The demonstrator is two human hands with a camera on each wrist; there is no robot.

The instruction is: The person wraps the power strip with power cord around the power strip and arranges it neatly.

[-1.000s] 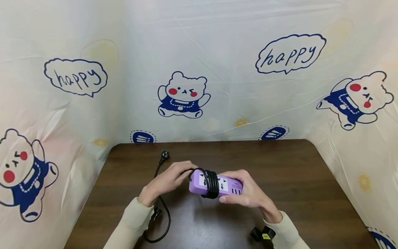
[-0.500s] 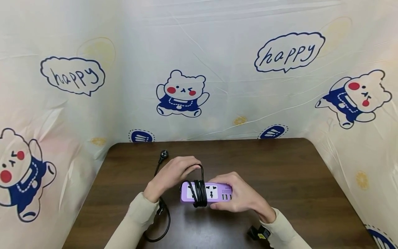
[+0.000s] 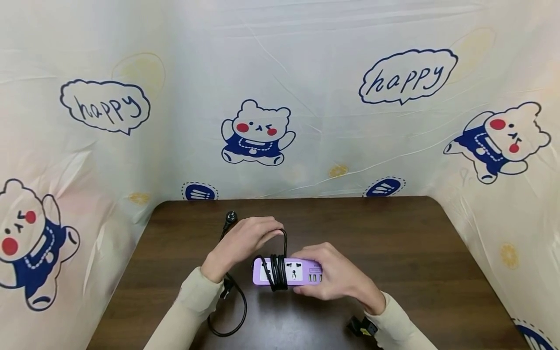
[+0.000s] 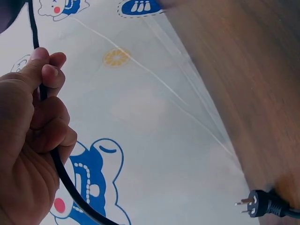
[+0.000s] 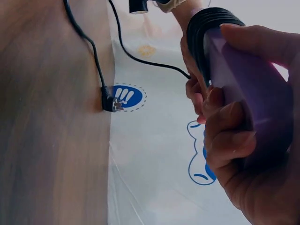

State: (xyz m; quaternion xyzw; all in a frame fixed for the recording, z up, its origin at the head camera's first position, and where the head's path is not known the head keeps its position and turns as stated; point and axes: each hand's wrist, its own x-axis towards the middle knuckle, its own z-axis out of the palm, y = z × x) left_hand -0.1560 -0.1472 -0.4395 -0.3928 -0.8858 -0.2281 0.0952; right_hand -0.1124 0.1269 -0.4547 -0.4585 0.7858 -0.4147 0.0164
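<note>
A purple power strip (image 3: 307,271) with white sockets has several turns of black cord (image 3: 278,273) wound round its middle. My right hand (image 3: 339,274) grips its right end, thumb on the near side; in the right wrist view the fingers curl round the strip (image 5: 253,93). Above the strip's left part, my left hand (image 3: 245,243) holds the cord, which rises from the coils to its fingertips. The left wrist view shows the left hand (image 4: 37,131) with thumb and fingers curled round the cord (image 4: 70,187).
The cord's plug (image 3: 230,218) lies at the back left of the brown table (image 3: 372,223), beyond the left hand. A loop of cord (image 3: 245,306) lies near the left sleeve. A small black object with a yellow label (image 3: 366,327) is by the right wrist. A patterned sheet (image 3: 315,97) surrounds the table.
The strip has moved left and toward the near side, turning more level. My left hand has risen and moved right, pulling a stretch of cord up from the coils. The last half second shows little movement.
</note>
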